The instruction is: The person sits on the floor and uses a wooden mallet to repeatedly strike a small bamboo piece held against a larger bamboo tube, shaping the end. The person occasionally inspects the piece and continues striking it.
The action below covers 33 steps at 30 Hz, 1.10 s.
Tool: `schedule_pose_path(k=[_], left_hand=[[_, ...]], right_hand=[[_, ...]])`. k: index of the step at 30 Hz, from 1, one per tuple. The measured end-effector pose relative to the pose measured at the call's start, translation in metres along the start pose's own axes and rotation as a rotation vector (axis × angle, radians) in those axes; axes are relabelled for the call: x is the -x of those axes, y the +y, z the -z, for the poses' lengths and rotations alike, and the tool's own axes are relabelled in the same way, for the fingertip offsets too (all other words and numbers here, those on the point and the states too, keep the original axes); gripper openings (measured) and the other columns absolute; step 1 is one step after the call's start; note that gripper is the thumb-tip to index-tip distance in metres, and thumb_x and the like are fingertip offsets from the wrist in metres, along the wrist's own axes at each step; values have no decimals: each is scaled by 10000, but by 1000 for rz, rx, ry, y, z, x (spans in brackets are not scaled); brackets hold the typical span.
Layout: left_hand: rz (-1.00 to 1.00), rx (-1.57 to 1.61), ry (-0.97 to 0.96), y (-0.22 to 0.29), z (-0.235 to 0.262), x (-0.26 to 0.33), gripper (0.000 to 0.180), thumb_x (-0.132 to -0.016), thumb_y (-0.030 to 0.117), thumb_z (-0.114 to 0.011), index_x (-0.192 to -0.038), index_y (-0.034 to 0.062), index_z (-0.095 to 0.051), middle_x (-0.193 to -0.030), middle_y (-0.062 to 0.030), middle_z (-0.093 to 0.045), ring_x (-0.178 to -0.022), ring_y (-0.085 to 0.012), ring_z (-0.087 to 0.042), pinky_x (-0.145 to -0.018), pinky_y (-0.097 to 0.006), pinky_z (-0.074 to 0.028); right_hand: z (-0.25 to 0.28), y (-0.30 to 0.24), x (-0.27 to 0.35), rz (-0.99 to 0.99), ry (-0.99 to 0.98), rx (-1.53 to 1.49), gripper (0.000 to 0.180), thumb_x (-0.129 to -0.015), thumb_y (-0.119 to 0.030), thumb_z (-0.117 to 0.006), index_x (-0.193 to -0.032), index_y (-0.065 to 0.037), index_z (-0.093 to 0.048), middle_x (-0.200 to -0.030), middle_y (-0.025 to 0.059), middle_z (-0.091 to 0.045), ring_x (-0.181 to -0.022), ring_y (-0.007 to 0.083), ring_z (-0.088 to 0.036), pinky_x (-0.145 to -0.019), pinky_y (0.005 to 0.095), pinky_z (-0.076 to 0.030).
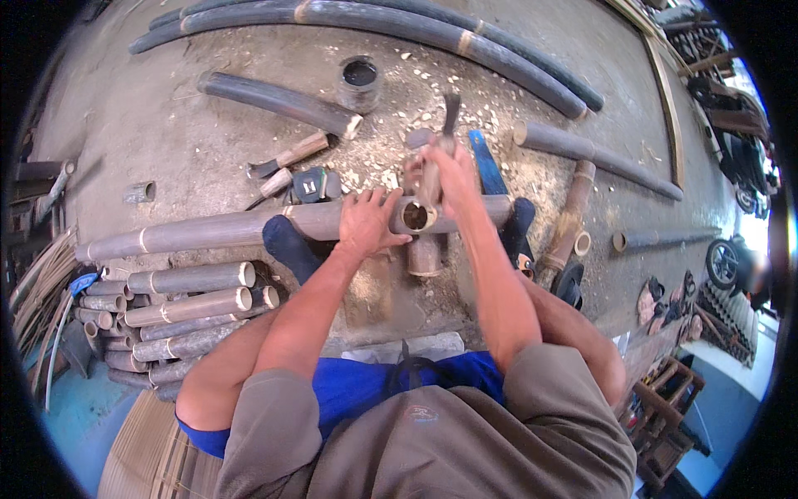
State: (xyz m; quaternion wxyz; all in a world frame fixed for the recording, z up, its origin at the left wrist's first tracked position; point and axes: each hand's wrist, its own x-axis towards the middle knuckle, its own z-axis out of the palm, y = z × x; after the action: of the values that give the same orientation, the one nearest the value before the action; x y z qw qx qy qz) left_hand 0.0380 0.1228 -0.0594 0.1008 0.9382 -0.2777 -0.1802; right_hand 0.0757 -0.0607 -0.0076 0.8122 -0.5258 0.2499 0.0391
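A long dark bamboo pole lies crosswise in front of me, with a round hole cut in its upper side. My left hand rests on the pole just left of the hole, palm down and fingers spread. Closed round the thick handle of a chisel-like tool, my right hand is just beyond the hole, slightly blurred. The tool's dark blade points away from me. A short bamboo piece pokes out from under the pole. My dark-covered feet are against the pole on both sides.
Beyond the pole lie a bamboo-handled blade, a tape measure, a blue flat tool, a round pot and scattered wood chips. Long bamboo poles curve across the back. Cut bamboo lengths are stacked at left.
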Motion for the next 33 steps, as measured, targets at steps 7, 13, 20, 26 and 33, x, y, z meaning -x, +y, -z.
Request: schedule_pose_path(k=[7,13,20,26,33], left_hand=[[-174,131,-77,3,-10,-26,1001,-672,602,-893,-1442,97,-500,-1351,-130,-639,-1291,-322,-605,-1063,-482,-487],[-94,202,-127,3,-5,-26,1126,-551,712,-915,-1412,77,-562,-1349,-180,-664,-1268,-361,-630,-1067,-470,-497],[50,223,-5,30,-4,-25,1048,-523,777,-885,-1269,72,-674,-1170,-163,-739,-1133,-330,-697,-1040,-456,-498],[154,202,132,44,-5,-24,973,-507,787,-879,-1161,82,-732,-1103,-126,-749,-1109,-262,-692,-1036,-404,-460],[217,266,256,56,-21,-19,885,-521,750,-888,-1070,68,-757,-1005,-114,-752,-1069,-254,-700,-1008,-406,-444]], right_hand=[[13,94,131,-95,364,220,315,-872,-90,-677,-1168,-47,-577,-788,73,-640,-537,154,-601,-481,335,-482],[-23,152,153,-179,496,231,289,-882,-130,-668,-1148,-47,-590,-832,70,-654,-672,176,-627,-642,372,-503],[32,183,142,-65,365,472,282,-864,-159,-683,-1112,-50,-604,-784,83,-667,-696,223,-665,-697,408,-538],[63,115,136,-256,123,510,228,-854,-155,-675,-1042,-51,-599,-741,93,-635,-556,189,-614,-548,389,-505],[102,55,116,-322,-173,860,264,-829,-188,-669,-1004,9,-646,-819,163,-704,-718,281,-701,-677,424,-552]])
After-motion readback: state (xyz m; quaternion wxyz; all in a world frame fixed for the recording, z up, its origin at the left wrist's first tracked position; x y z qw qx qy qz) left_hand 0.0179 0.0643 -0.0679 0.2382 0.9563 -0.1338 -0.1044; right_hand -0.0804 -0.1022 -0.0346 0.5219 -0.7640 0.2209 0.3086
